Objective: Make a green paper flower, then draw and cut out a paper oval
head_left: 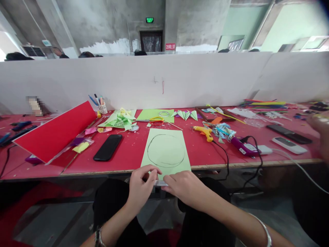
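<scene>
A light green paper sheet (166, 142) with a hand-drawn dark circle lies before me, its near end passing the table edge. At that near end, a small whitish translucent piece (160, 183) shows between my hands; its kind is unclear. My left hand (142, 185) has thumb and forefinger pinched together at the left end of this piece. From the right, my right hand (185, 188) closes its curled fingers on the other end, beside the sheet's near corner. What lies inside the fingers is partly hidden.
A black phone (108, 147) lies left of the sheet, near a leaning red board (59, 132). Behind are green paper scraps (118, 119) and yellow-handled scissors (156, 119). To the right are a yellow glue gun (204, 132), its cable, and a purple device (244, 147).
</scene>
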Tool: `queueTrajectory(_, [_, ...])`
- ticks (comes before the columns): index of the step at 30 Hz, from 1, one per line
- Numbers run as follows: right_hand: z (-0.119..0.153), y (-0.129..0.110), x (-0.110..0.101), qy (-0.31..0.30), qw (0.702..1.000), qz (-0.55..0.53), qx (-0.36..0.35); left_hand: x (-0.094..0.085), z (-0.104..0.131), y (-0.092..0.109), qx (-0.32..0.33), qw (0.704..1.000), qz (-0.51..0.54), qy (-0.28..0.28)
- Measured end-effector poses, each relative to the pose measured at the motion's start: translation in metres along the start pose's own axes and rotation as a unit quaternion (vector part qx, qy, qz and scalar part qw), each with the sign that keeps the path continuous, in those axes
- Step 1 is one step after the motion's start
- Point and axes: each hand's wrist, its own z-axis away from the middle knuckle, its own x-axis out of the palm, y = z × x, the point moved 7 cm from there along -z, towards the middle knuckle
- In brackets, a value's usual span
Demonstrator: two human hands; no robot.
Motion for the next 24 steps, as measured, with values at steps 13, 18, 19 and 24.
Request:
queueTrajectory(13, [0.072, 0.101, 0.033, 0.132, 0.925, -0.097, 0.344, -0.056, -0.059, -0.042, 0.104, 0.945, -0.299, 0.082])
queueTrajectory(18, [0.111, 0.108, 0.085, 0.086, 0.857, -0.281, 0.423, -0.069, -0.099, -0.095, 0.083, 0.925, -0.366, 0.067])
queueTrajectory(19, [0.11, 0.104, 0.092, 0.103, 0.839, -0.332, 0.419, -0.067, -0.105, -0.104, 0.08, 0.921, -0.377, 0.055])
queueTrajectory(24, [0.086, 0.086, 0.119, 0.167, 0.675, -0.555, 0.457, -0.059, -0.116, -0.124, 0.083, 0.908, -0.408, 0.045])
